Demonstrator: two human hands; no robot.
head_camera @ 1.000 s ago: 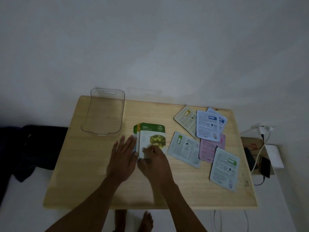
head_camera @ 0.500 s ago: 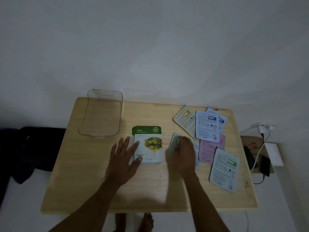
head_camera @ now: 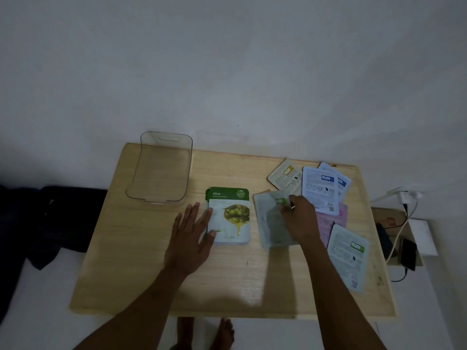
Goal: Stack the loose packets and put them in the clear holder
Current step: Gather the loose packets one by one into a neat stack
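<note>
A small stack of packets topped by a green and white olive packet (head_camera: 231,215) lies mid-table. My left hand (head_camera: 192,236) rests flat at its left edge, fingers spread, touching the stack. My right hand (head_camera: 299,219) grips a pale grey-green packet (head_camera: 270,223), lifted and blurred, just right of the stack. Loose packets lie further right: a beige one (head_camera: 285,176), two blue and white ones (head_camera: 319,189), a pink one (head_camera: 328,223) and a green-labelled white one (head_camera: 350,253). The clear holder (head_camera: 161,170) stands empty at the table's back left.
The wooden table (head_camera: 151,261) backs onto a white wall. A dark cloth (head_camera: 58,218) lies on the floor to the left. To the right are a phone (head_camera: 407,253), cables and a charger (head_camera: 406,195). Bare feet show under the front edge.
My right hand left the olive stack, moved right and picked up the grey-green packet, which now lifts and swings toward the stack. My left hand stayed beside the stack, which got squared up.
</note>
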